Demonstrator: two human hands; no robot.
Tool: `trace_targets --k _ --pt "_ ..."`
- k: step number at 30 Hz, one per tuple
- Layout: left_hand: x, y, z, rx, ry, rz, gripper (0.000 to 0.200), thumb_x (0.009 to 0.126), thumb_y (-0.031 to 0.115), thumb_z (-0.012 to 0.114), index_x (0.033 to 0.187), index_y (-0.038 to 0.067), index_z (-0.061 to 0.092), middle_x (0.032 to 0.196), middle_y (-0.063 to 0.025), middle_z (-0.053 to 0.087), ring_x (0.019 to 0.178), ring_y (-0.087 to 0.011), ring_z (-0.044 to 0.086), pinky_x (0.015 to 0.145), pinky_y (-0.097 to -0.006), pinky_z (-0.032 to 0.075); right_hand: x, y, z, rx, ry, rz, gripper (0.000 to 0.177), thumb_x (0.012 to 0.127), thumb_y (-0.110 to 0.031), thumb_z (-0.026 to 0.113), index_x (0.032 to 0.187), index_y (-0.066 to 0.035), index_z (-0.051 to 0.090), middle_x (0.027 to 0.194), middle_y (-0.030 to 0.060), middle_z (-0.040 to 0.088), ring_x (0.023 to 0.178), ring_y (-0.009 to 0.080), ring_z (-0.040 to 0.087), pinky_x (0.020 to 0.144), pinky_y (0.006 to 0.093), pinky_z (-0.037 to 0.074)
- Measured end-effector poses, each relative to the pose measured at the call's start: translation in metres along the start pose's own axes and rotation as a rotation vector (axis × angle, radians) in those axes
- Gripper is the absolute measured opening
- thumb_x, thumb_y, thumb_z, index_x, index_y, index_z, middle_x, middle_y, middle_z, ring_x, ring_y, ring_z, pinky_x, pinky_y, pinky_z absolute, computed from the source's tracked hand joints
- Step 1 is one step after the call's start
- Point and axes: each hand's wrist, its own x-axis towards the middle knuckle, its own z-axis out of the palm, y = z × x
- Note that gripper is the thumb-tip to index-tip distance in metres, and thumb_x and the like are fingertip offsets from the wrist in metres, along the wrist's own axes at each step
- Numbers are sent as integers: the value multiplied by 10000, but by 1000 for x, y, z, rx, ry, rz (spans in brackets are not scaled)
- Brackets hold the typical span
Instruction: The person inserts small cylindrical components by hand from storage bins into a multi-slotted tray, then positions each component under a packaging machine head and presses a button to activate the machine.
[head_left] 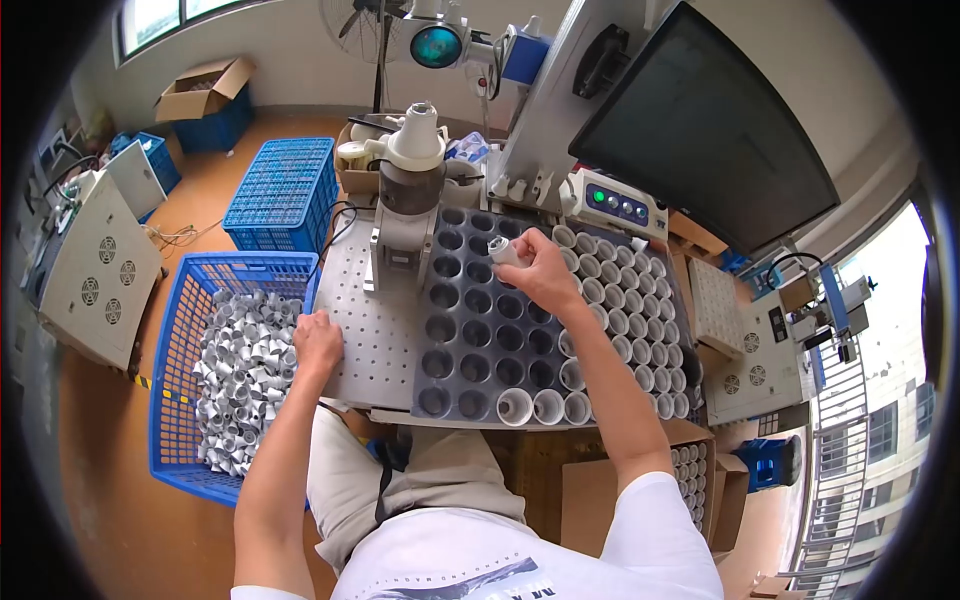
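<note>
My right hand (543,272) is closed around a small white cone-shaped cup (505,251), held above the dark tray (463,388). The tray has rows of round holes; those on the left hold no cups, while many white cups (594,291) stand mouth up on the right. Three more white cups (548,407) stand in the front row. At the left edge of the perforated metal plate (369,345) rests my left hand (318,342), its fingers curled. What lies under those fingers is hidden. Beside it is a blue basket (166,400) heaped with pale metal parts (240,375).
A machine with a white conical top (415,140) rises behind the plate. Behind the tray are a control box (613,203) with lit buttons and a large dark monitor (705,130). A blue crate (283,190) stands at far left, a cardboard box (600,495) at lower right.
</note>
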Motion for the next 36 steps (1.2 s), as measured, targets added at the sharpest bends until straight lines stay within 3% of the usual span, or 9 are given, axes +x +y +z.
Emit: trace_targets --k 3,6,8,9,10,11,20,25,36 --pt "-3 2 -2 3 13 -6 294 859 196 475 999 -25 609 1035 -255 617 1040 -405 567 913 -485 462 6 52 19 85 93 -28 372 689 -147 809 774 -67 455 785 23 554 730 118 476 690 278 442" --pt "-1 -4 11 9 166 -3 241 830 161 517 890 -30 652 949 -242 649 956 -386 598 874 -453 498 4 63 27 160 106 -83 412 676 -138 830 748 -74 429 768 14 536 721 115 451 683 276 435" --pt "-1 -3 7 15 111 -11 240 814 140 520 909 -42 645 964 -253 635 987 -390 585 892 -453 487 2 61 25 130 119 -110 430 679 -155 830 740 -71 413 761 15 532 713 117 451 676 279 435" --pt "-3 2 2 -1 91 -26 238 810 134 524 913 -44 642 963 -253 631 994 -391 581 895 -456 483 1 59 22 94 118 -75 425 684 -168 826 746 -63 419 754 19 526 704 121 452 671 280 436" --pt "8 -25 33 110 91 102 227 804 122 525 913 -44 633 963 -253 622 997 -391 571 881 -475 480 -1 57 22 55 121 -39 422 688 -181 822 752 -55 425 746 23 521 695 126 453 666 281 437" --pt "-3 -5 4 50 75 100 212 810 123 521 897 -45 616 961 -243 618 981 -391 560 867 -483 477 -1 59 22 65 133 -61 405 687 -196 818 775 -46 453 743 29 521 692 131 461 665 282 439" --pt "4 -22 26 -3 164 46 195 814 119 511 866 -50 593 909 -254 605 940 -416 566 852 -494 459 -3 59 23 90 116 -29 370 692 -182 819 924 -19 581 706 -16 495 670 97 462 644 271 430" --pt "18 -51 48 73 134 135 210 817 128 521 894 -58 583 943 -261 596 955 -418 559 870 -494 450 -5 57 22 121 130 -43 382 690 -175 813 768 -55 459 693 -13 440 678 114 424 658 283 418" --pt "20 -52 53 89 133 142 219 818 146 556 887 -61 577 957 -256 590 978 -409 550 876 -487 449 -4 61 22 80 135 -55 400 691 -178 814 760 -49 442 697 6 447 680 129 430 656 294 422"
